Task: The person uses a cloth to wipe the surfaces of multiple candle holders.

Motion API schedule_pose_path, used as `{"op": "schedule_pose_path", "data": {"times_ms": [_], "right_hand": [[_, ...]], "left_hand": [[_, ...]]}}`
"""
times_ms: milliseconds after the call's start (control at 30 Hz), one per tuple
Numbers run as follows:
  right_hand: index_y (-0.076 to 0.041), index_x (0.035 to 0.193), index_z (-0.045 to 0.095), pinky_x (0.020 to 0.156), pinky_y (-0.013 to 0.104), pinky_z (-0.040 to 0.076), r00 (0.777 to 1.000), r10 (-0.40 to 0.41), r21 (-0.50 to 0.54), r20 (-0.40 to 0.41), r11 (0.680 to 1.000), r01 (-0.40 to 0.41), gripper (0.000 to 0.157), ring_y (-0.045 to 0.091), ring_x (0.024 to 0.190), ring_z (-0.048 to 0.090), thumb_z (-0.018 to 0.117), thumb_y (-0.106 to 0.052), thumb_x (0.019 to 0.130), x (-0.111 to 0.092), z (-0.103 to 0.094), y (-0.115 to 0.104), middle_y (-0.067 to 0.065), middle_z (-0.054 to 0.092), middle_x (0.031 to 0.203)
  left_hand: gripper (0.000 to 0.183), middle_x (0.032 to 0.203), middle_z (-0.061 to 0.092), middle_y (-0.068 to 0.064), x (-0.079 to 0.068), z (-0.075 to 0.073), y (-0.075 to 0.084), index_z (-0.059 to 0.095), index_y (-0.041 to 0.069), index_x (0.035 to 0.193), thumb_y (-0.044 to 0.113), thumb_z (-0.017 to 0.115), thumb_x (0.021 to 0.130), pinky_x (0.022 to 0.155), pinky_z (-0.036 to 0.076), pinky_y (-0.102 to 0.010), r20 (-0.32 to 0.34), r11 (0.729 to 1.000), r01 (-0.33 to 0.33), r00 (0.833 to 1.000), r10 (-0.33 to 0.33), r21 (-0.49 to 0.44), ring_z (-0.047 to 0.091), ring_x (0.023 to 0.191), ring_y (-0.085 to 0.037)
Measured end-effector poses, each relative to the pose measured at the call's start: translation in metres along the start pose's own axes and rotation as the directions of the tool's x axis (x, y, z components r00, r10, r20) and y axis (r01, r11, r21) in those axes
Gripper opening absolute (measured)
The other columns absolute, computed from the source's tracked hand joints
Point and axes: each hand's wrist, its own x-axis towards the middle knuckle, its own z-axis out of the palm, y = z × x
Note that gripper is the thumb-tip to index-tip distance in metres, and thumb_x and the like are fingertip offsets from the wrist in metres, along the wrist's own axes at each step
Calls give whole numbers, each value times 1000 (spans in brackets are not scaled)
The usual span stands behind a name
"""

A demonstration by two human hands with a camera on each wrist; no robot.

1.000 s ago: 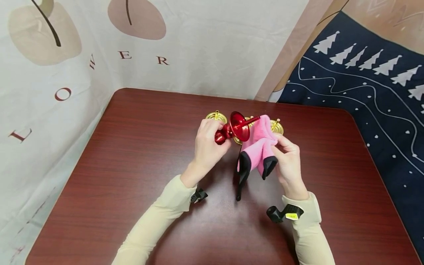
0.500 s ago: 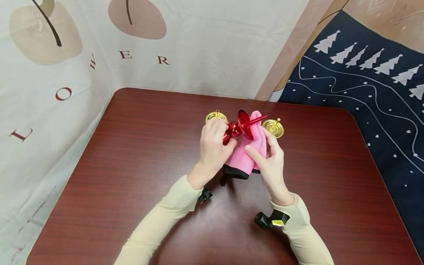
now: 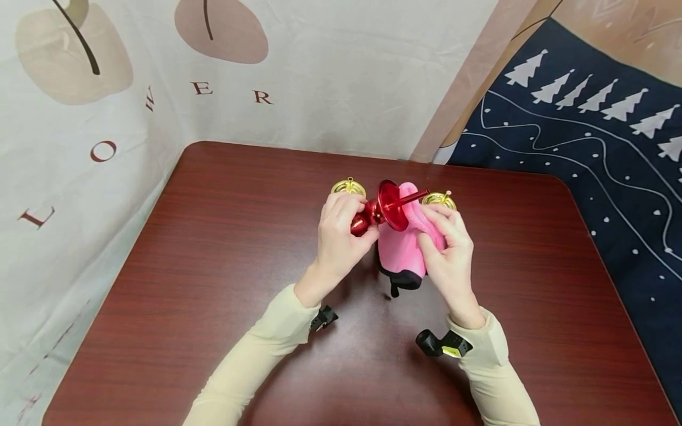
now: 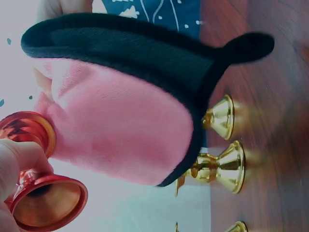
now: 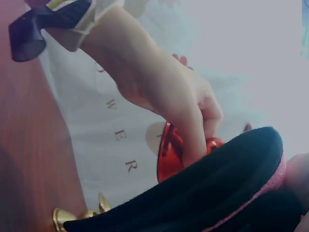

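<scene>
In the head view my left hand grips a shiny red candlestick by its rounded stem. It is held above the table, tilted sideways, its dish and thin spike pointing right. The left wrist view shows its flared base. My right hand pinches a pink cloth mitt with black trim, which lies just behind and below the red dish; whether they touch I cannot tell. The mitt's black cuff gapes, with a loop at one corner. In the right wrist view the cuff hides my right fingers.
Gold candlesticks stand near the table's far side: one beyond my left hand, another beyond my right. The left wrist view shows a gold one beyond the mitt. Printed cloth hangs behind the brown table.
My right hand has swung left with the mitt and then slightly back right, and the mitt has turned. My left hand has shifted slightly right and back, still holding the red candlestick.
</scene>
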Motion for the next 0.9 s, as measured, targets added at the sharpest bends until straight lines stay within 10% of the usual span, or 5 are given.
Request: {"op": "schedule_pose_path", "data": {"times_ms": [300,567,900], "right_hand": [[3,101,70,62,14,37,993,-43,-76,114,996,52,35,10,88,51,55,17,73,-7,-6,15,17,61,98],[2,102,70,67,16,42,973,130,-62,190,991,-120,32,9,89,53,54,15,78,1,-27,21,13,62,97],[2,98,72,58,15,35,975,-29,-186,222,980,71,37,17,80,50,52,19,72,-3,-19,19,14,60,92]], "left_hand": [[20,88,61,-14,0,1,-2,57,-1,81,-3,68,65,81,42,-42,14,994,-48,999,47,95,52,94,-30],[21,87,61,-13,-4,3,-6,56,0,79,-5,68,62,80,43,-42,30,986,-76,997,73,151,52,94,-31],[16,85,59,-13,2,4,-7,53,1,75,-4,65,65,79,43,-41,24,974,-89,996,86,206,52,91,-30]]}}
